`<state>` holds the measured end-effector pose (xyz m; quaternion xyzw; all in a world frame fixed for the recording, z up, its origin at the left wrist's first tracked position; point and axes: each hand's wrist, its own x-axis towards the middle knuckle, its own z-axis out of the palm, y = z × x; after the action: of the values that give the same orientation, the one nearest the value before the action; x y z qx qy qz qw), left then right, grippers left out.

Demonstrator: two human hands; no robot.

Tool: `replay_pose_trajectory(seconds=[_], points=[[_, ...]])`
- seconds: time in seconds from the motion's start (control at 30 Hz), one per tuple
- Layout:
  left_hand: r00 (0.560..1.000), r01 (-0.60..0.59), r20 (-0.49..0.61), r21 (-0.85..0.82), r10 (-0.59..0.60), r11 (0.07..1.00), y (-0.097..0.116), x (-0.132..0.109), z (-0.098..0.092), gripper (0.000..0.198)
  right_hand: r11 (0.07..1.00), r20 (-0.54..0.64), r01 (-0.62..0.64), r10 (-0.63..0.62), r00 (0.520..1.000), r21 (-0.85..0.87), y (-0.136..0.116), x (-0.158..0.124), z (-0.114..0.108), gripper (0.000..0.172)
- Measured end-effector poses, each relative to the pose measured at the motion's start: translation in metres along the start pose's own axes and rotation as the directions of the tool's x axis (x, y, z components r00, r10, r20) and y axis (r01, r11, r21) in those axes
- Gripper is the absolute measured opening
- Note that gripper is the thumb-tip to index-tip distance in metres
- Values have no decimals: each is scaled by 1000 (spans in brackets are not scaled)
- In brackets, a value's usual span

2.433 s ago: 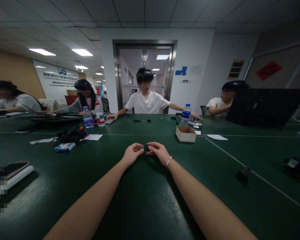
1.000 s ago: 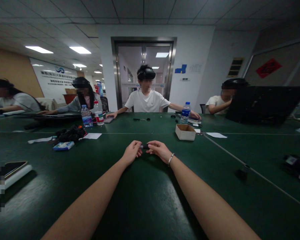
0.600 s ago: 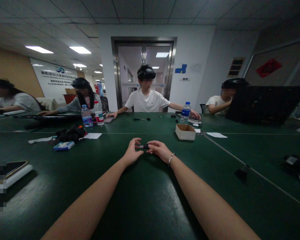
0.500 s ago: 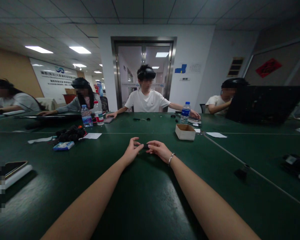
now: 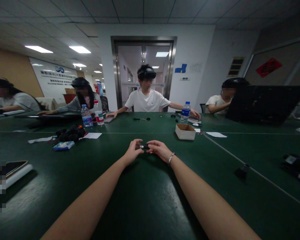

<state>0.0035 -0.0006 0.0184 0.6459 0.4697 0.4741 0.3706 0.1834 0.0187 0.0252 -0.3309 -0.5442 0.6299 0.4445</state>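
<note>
Between my hands, just above the green table, lies a small black stick with a silver section (image 5: 142, 146), held roughly level. My right hand (image 5: 160, 150), a silver bracelet at its wrist, pinches the black right end. At the left end, the thumb and fingers of my left hand (image 5: 133, 152) close around the tip beside the silver part. The fingers hide much of the stick, and its exact kind is too small to make out.
Ahead to the right sits an open cardboard box (image 5: 185, 132), a water bottle (image 5: 185, 113) behind it. Black gear (image 5: 69, 134) and a blue packet (image 5: 63, 145) lie to the left. A phone (image 5: 13, 170) is near left. Across the table sits a person (image 5: 147, 100) wearing a headset.
My left hand has shifted slightly and its fingers have curled, so a silver section of the stick now shows between my hands. My right hand has stayed almost still.
</note>
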Motion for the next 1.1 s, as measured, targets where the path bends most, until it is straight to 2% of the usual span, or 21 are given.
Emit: replay_pose_trajectory(seconds=[0.1, 0.23, 0.37, 0.43, 0.53, 0.63, 0.7, 0.83, 0.93, 1.1], points=[[997, 71, 33, -43, -69, 997, -1, 0, 0, 35, 1000, -1, -2, 2, 1000, -7, 0, 0, 0, 26], [1000, -21, -1, -4, 21, 1000, -3, 1, 0, 48, 1000, -2, -13, 13, 1000, -8, -1, -1, 0, 26], [996, 87, 42, -58, -84, 995, 0, 0, 2, 36, 1000, -5, -13, 13, 1000, 3, -2, -2, 1, 25], [997, 61, 48, -51, -58, 997, 1, -1, 2, 38, 1000, -6, -10, 10, 1000, 9, -2, -1, 1, 25], [1000, 2, -1, -46, -2, 999, 3, -2, 2, 52, 1000, -10, -10, 10, 1000, 9, -1, -1, 1, 25], [997, 63, 48, -73, -60, 995, 3, -2, 2, 42, 1000, -9, -10, 10, 1000, 4, 0, 0, 0, 26], [998, 36, 57, -55, -32, 998, 2, -2, 1, 43, 1000, -5, -10, 10, 1000, 1, 0, 0, 0, 25], [1000, -30, 2, -27, 30, 999, -1, -1, 0, 54, 1000, -9, -14, 14, 1000, -5, -1, 0, 0, 25], [1000, -7, 3, -66, 7, 998, 0, -1, 0, 47, 1000, -9, -20, 20, 1000, -5, -2, -1, 1, 24], [996, 39, 83, -100, -31, 994, 2, -2, 2, 37, 1000, -2, -21, 21, 1000, 1, -4, -2, 3, 22]])
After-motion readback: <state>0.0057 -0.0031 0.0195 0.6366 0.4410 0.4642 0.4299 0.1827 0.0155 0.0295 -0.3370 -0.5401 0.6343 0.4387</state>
